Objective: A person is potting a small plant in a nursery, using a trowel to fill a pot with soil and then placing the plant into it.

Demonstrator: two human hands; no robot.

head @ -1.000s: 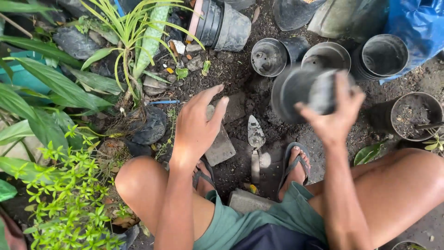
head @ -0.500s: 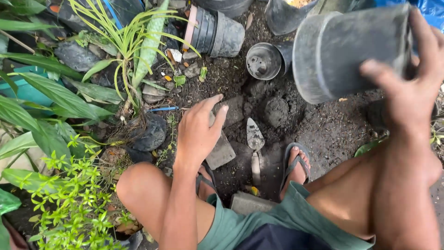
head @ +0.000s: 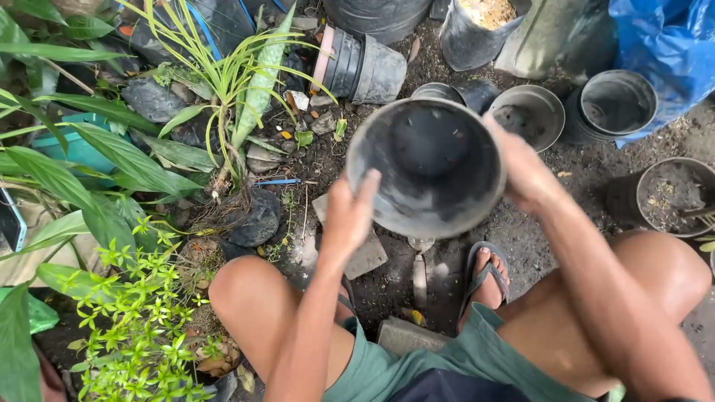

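Both hands, the left hand (head: 350, 216) and the right hand (head: 525, 175), are gripping the rim of an empty black plastic pot (head: 426, 167), holding it mouth-up above the soil and trowel (head: 420, 260), seemingly ready for setting down and filling.

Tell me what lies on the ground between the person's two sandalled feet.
In the head view, a trowel lies on the dark soil between the feet, its blade partly hidden under the black pot held by the left hand and right hand.
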